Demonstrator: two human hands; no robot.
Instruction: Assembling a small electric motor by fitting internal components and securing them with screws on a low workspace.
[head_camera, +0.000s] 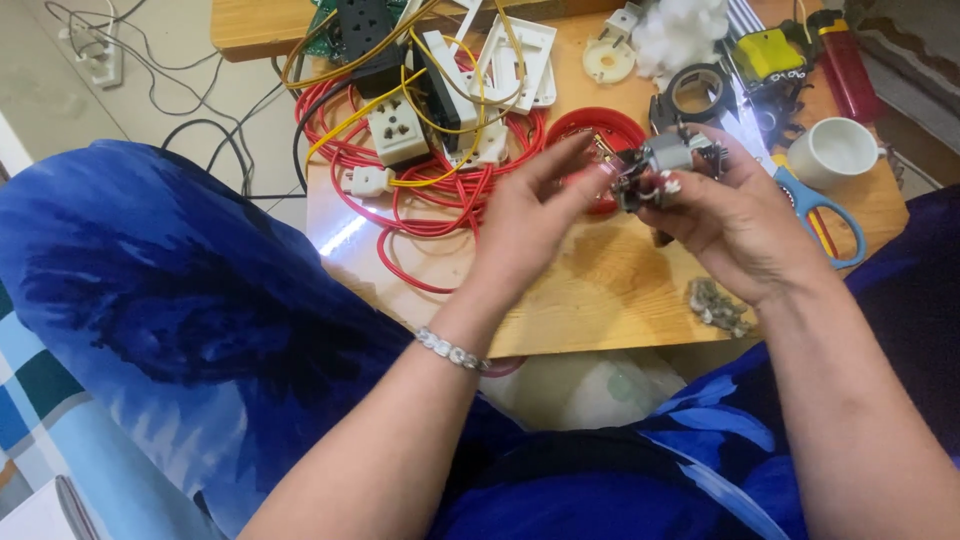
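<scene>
My right hand (735, 225) holds a small metal and black electrical part (668, 165) above a low wooden table (590, 300). My left hand (525, 215) reaches in from the left, its fingertips touching the left end of that part. Just behind the hands sits a red round bowl (590, 128). A silver bracelet (452, 350) is on my left wrist.
Red and yellow wires (420, 190) with white sockets (398, 130) lie at the table's back left. Blue-handled scissors (820, 210), a white cup (835, 150), a black tape roll (695, 92), a red lighter (848, 70) and a pile of small metal pieces (715, 303) lie on the right.
</scene>
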